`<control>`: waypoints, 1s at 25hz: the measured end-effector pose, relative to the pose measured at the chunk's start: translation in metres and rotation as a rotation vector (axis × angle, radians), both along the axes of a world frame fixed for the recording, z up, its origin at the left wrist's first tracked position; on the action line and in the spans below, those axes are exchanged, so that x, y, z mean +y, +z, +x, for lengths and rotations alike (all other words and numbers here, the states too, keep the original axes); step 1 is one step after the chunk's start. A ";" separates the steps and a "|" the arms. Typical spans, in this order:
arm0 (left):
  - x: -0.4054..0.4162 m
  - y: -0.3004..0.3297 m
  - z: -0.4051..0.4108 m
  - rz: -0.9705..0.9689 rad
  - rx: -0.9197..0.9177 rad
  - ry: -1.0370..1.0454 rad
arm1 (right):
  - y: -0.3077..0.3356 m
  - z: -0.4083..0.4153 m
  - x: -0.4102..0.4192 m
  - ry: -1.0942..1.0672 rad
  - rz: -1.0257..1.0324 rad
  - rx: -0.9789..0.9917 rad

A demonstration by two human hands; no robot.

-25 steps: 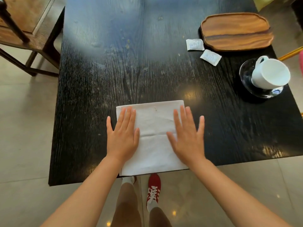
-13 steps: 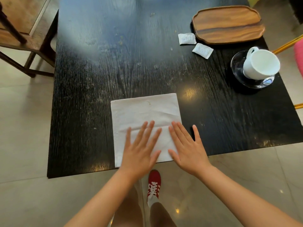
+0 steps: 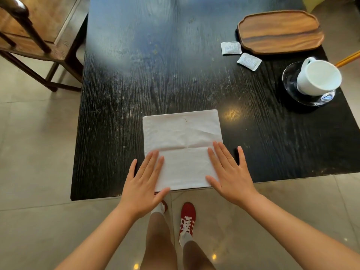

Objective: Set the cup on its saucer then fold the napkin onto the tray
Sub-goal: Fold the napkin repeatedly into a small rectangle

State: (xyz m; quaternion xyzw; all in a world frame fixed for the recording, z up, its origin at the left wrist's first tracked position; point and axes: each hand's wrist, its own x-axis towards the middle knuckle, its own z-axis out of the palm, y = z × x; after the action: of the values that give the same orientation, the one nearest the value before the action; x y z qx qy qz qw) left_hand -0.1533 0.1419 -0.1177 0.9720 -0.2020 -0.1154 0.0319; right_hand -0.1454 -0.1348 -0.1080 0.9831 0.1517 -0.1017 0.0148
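Note:
A white napkin (image 3: 182, 145) lies flat on the black table at its near edge, with a crease across its middle. My left hand (image 3: 143, 184) rests flat with spread fingers on the napkin's near left corner. My right hand (image 3: 229, 172) lies flat on its near right edge, partly on the table. Neither hand grips anything. At the right, a white cup (image 3: 318, 77) stands on a dark glass saucer (image 3: 290, 75). The wooden tray (image 3: 280, 31) sits empty at the far right.
Two small white sachets (image 3: 230, 48) (image 3: 249, 61) lie between the tray and the table's middle. The black table (image 3: 155, 65) ends just below the napkin. A wooden chair (image 3: 39, 36) stands at the far left. My red shoes (image 3: 188, 219) show on the tiled floor.
Both hands slid toward the near edge and then apart, the left hand to the napkin's left corner and the right to its right edge. The napkin stays flat.

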 end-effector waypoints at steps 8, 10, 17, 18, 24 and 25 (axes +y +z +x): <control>0.016 0.011 -0.017 -0.051 -0.056 -0.150 | 0.004 -0.027 -0.027 0.251 0.087 -0.041; 0.023 0.015 -0.021 -0.105 -0.098 -0.192 | 0.007 -0.034 -0.030 0.269 0.174 -0.099; 0.026 0.032 -0.012 -0.549 -0.132 0.009 | 0.029 -0.029 -0.022 -0.029 0.625 -0.180; 0.024 0.035 -0.009 -0.625 -0.126 0.105 | 0.034 -0.026 -0.018 -0.134 0.707 -0.182; 0.002 0.040 0.020 -0.890 -0.082 0.589 | 0.042 0.013 0.005 -0.598 0.878 -0.155; -0.002 0.039 0.025 -0.893 -0.098 0.629 | 0.041 0.019 0.006 -0.621 0.883 -0.155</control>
State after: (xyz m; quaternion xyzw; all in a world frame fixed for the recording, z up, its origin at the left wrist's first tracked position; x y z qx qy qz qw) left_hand -0.1283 0.1402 -0.0788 0.8818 0.0678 0.0421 0.4648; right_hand -0.1267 -0.1284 -0.0668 0.8991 -0.1191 0.0447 -0.4189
